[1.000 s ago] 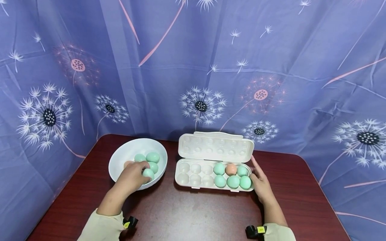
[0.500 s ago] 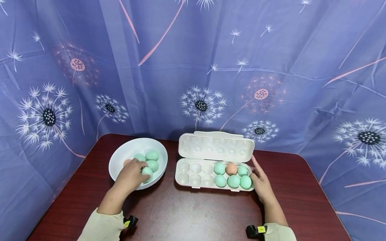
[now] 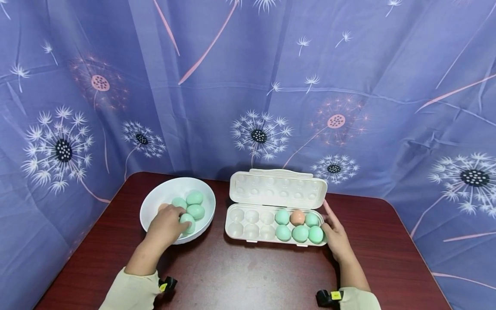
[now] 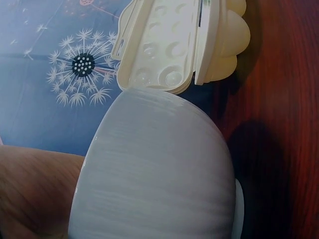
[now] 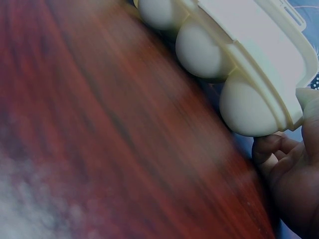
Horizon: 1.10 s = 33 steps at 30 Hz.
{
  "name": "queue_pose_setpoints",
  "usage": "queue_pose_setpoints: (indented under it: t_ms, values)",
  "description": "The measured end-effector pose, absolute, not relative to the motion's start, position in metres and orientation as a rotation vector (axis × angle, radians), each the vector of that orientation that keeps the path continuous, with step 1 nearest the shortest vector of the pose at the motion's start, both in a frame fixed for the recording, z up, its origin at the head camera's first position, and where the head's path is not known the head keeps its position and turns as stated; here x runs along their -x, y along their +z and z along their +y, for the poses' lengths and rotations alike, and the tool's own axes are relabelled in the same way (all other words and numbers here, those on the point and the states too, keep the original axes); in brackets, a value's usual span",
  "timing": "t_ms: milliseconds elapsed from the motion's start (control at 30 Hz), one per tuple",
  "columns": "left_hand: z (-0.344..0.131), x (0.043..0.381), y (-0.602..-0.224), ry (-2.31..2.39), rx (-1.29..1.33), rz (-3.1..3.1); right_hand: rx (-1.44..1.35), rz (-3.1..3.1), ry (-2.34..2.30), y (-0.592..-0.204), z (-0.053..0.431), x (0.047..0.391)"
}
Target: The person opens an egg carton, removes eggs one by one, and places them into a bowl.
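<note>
In the head view my left hand reaches into a white bowl and holds a green egg between thumb and fingers. Beside it in the bowl lie more green eggs, with part of a brown egg showing behind the hand. My right hand grips the right end of an open cream egg carton, one finger up along the lid. Green eggs and one brown egg fill the carton's right half; its left cups hold none. In the left wrist view the bowl hides the fingers.
Bowl and carton stand side by side on a dark red-brown table, a narrow gap between them. A blue curtain with dandelion prints hangs right behind the table and along its sides.
My left hand has shifted slightly left and back in the bowl, and the held egg has moved with it. Other green eggs in the bowl have shifted a little. The right hand stays put.
</note>
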<state>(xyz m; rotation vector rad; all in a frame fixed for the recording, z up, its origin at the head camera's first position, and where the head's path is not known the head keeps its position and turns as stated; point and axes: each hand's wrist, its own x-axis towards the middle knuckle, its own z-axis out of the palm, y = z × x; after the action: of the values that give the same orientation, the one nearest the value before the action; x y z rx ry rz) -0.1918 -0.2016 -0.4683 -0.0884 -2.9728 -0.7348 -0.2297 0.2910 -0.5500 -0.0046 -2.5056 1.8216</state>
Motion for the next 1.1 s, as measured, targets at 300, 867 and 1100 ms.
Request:
queue_pose_setpoints:
  t_ms: [300,867,1100]
  values:
    - [-0.2011,0.1921,-0.4673,-0.664,0.123,-2.991,0.012,-2.511,1.824,-0.5468,0.2899,0.2284]
    - [-0.2013,0.1899,-0.4632,-0.684,0.132,-3.001,0.033,-2.521,1.817,-0.5481,0.29,0.229]
    - [-0.203,0.1903,-0.462,-0.734,0.09,-2.993,0.015,-2.522,1.802,-0.5483,0.2905,0.229]
